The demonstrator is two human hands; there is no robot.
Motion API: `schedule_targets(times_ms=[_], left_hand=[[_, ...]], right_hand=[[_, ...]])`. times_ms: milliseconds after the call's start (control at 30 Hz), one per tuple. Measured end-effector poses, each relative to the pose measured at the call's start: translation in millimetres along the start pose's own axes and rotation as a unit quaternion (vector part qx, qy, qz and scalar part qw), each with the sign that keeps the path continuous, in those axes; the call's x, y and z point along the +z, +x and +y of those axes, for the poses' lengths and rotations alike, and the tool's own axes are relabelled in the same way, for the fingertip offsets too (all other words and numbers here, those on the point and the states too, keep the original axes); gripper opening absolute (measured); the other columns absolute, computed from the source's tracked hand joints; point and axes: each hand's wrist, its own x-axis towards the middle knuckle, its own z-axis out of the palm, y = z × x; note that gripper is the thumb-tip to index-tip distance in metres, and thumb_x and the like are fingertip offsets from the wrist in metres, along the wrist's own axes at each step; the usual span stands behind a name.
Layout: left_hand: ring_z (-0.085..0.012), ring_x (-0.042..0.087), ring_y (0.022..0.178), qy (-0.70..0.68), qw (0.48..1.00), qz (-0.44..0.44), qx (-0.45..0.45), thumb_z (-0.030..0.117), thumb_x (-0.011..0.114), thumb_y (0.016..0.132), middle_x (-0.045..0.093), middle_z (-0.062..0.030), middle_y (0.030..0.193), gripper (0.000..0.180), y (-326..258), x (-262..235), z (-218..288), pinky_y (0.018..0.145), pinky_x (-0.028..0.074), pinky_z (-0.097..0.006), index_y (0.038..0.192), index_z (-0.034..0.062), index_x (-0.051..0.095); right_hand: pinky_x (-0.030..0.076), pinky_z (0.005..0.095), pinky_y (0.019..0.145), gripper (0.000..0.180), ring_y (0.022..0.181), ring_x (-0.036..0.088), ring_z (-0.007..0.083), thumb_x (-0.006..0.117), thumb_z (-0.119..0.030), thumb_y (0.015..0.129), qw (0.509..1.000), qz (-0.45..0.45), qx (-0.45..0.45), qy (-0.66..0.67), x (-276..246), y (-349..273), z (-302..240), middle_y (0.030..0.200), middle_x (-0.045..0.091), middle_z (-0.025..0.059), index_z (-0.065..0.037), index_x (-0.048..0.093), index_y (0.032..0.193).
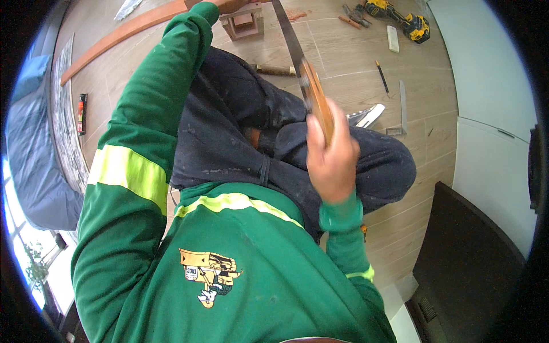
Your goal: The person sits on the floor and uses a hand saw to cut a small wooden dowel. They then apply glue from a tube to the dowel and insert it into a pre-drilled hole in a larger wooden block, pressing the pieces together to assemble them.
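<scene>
At L, a long reddish-brown board (126,37) slants up toward the top edge. There the L hand (230,6), mostly cropped, is at or by the board's upper end; can't tell if it grips or just presses. Just below is a small open wooden box (243,26). Centre: the R hand (334,154) is wrapped tight round the wooden handle of a handsaw (289,37), blurred, blade running fwd past the top edge, well R of the board's visible length; blade/wood contact is out of view. Prob. mid-sawing; next stroke likely needs a steady L hand w/ the blade kept straight. Further R: pencil (382,77), try square (402,106), yellow-and-black cordless power tool (417,27).
</scene>
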Motion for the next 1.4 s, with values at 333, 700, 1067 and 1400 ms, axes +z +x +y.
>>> schedule_targets(times_ms=[333, 700, 1067, 1400], left_hand=[[-0.0455, 0.061, 0.117, -0.009, 1.000, 0.005, 0.010, 0.039, 0.084, 0.090, 0.062, -0.0219, 0.123, 0.056, 5.6, 6.4, -20.4, 0.098, 0.049, -0.057, 0.124, 0.0044, 0.055], [-0.0452, 0.060, 0.117, -0.007, 1.000, 0.001, -0.011, 0.039, 0.085, 0.090, 0.062, -0.0218, 0.122, 0.056, -1.2, -8.7, 7.7, 0.099, 0.047, -0.057, 0.123, 0.0049, 0.056], [-0.0448, 0.059, 0.121, -0.002, 1.000, 0.023, 0.008, 0.040, 0.085, 0.088, 0.063, -0.0219, 0.126, 0.063, 5.5, 7.7, -15.4, 0.104, 0.047, -0.055, 0.130, 0.0026, 0.057], [-0.0443, 0.058, 0.123, -0.022, 0.999, 0.027, 0.017, 0.036, 0.085, 0.088, 0.062, -0.0222, 0.128, 0.067, 0.7, 5.3, -8.6, 0.105, 0.046, -0.054, 0.138, 0.0015, 0.056]], right_hand=[[0.059, 0.0628, 0.075, 0.035, 0.093, 0.072, 0.0556, 0.065, -0.026, 0.109, 0.994, 0.053, -0.091, 0.005, 67.5, 110.8, 13.6, 0.098, 0.074, 0.0337, -0.003, 0.060, 0.136], [0.063, 0.0513, 0.080, 0.044, 0.102, 0.078, 0.0475, 0.069, -0.016, 0.108, 0.999, 0.005, -0.017, -0.033, -19.7, -30.6, -0.3, 0.113, 0.076, 0.0291, 0.001, 0.057, 0.146], [0.058, 0.0625, 0.074, 0.036, 0.090, 0.073, 0.0546, 0.065, -0.027, 0.109, 0.995, 0.059, -0.083, -0.015, 75.1, 136.1, 13.4, 0.095, 0.074, 0.0323, -0.003, 0.060, 0.136], [0.064, 0.0512, 0.080, 0.047, 0.100, 0.078, 0.0487, 0.070, -0.013, 0.106, 0.999, -0.004, -0.001, -0.039, -17.7, -44.8, -5.2, 0.117, 0.075, 0.0300, 0.002, 0.055, 0.148]])
